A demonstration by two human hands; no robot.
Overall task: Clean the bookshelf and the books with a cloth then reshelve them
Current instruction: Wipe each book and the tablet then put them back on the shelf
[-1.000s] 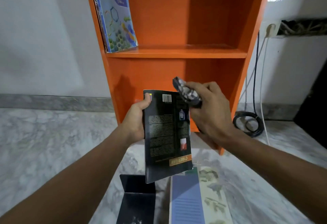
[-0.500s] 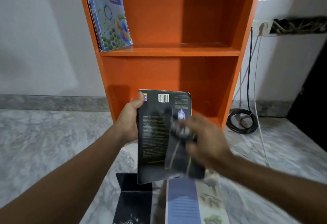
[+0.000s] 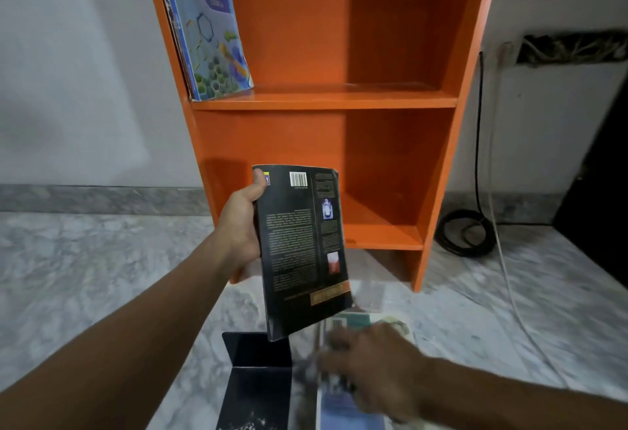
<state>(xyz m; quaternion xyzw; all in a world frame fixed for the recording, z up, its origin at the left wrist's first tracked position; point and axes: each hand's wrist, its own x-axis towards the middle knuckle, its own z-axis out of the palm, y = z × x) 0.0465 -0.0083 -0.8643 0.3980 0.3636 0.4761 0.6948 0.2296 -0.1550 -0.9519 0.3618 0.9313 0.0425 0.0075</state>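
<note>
My left hand [image 3: 241, 225] grips a black paperback [image 3: 302, 246] by its left edge, back cover facing me, upright in front of the orange bookshelf [image 3: 323, 101]. My right hand [image 3: 370, 365], blurred, is low over the books lying on the floor [image 3: 353, 409] and holds a dark patterned cloth [image 3: 316, 368]. A blue textbook [image 3: 210, 25] leans against the left wall of the upper shelf. The lower shelf is empty.
A black metal bookend [image 3: 258, 378] stands on the marble floor [image 3: 85, 276] left of the lying books. A coiled black cable [image 3: 465, 232] and a white cord [image 3: 503, 259] lie right of the shelf. Something dark fills the far right edge.
My right hand swept the cloth down the black book's back cover and off its lower end, down to the books on the floor. The left hand kept the book upright.
</note>
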